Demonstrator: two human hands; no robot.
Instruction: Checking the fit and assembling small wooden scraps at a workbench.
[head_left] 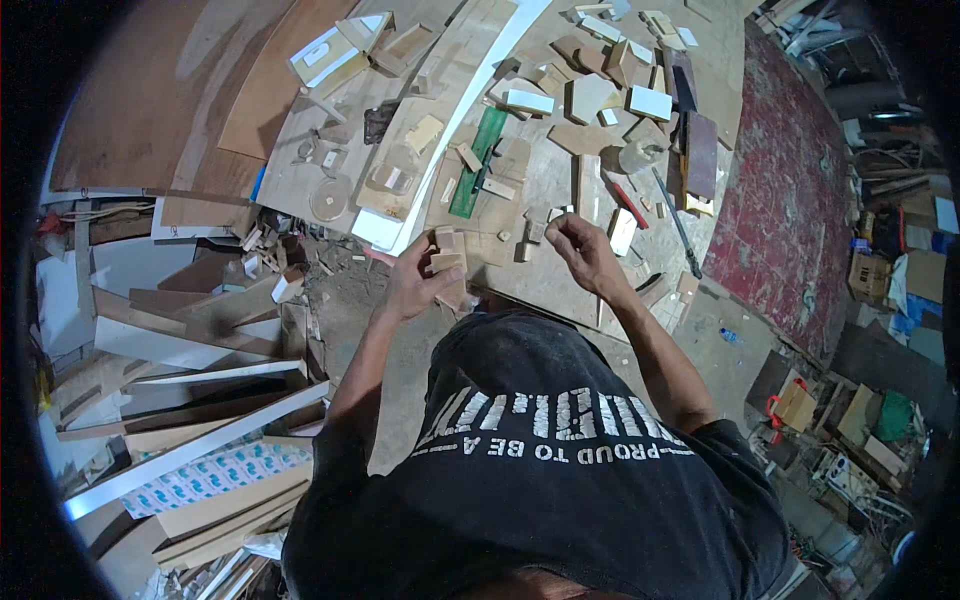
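My left hand (408,284) is closed around a small wooden assembly (447,250) of light blocks at the table's near edge. To its right, my right hand (588,252) hovers over the table with thumb and fingers pinched together; what lies between the fingertips, if anything, is too small to make out. Just left of those fingertips are small wooden blocks (534,232). Beyond both hands lies a green strip (478,165) with a dark, thin tool and a small wooden piece (497,188) on it.
On the wooden tabletop (480,232) lie a red pen-like tool (629,205), a long thin rod-like tool (677,222), a clear container (640,155) and several wood offcuts (592,98). Boards and scraps (200,350) pile up at left. A red worn panel (790,180) stretches along the right.
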